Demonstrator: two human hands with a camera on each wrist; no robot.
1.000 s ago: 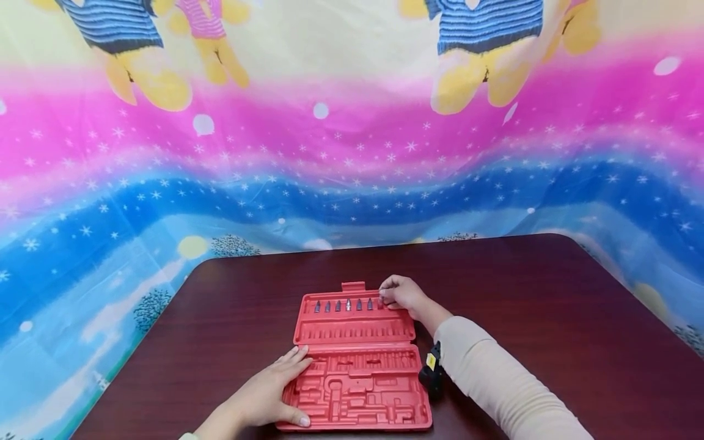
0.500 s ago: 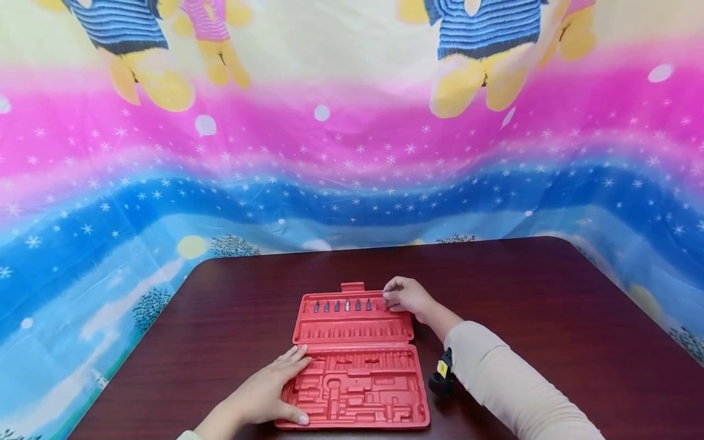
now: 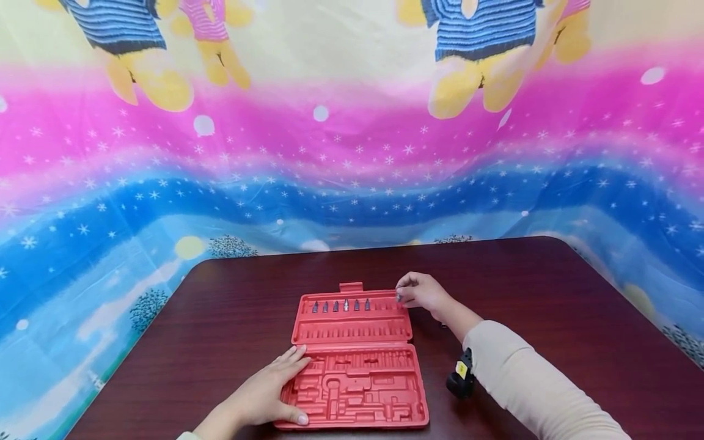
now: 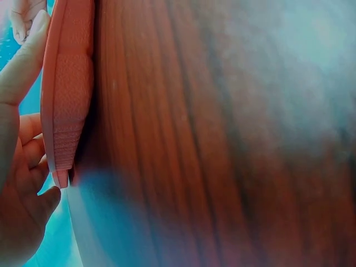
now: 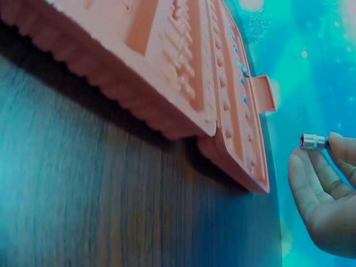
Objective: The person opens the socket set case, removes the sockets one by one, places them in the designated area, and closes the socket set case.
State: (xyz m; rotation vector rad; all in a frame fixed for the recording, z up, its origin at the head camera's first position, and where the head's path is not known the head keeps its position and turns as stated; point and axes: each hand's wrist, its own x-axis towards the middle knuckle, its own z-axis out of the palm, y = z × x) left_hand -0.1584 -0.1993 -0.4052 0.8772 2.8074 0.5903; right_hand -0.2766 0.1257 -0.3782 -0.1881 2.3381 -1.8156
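A red plastic tool case (image 3: 352, 423) lies spread wide on the table, its lid half at the far side. Several dark screwdriver bits (image 3: 346, 305) stand in a row along the lid's far strip. My left hand (image 3: 264, 391) rests on the case's left edge with fingers extended and the thumb near the front corner. Just off the lid's far right corner, my right hand (image 3: 429, 294) pinches a small silver socket (image 5: 313, 142) with a dark end. In the right wrist view the socket is held between thumb and fingertips, apart from the case.
The dark wooden table (image 3: 522, 293) extends beyond the case on both sides. A patterned cloth (image 3: 352, 153) hangs behind it. A black wrist camera (image 3: 461, 376) hangs under the right sleeve, and a latch tab (image 3: 351, 286) projects from the lid's far edge.
My right hand has moved right from over the lid's far right end to just outside its corner, and the socket now shows in its fingers. The left hand stays in place.
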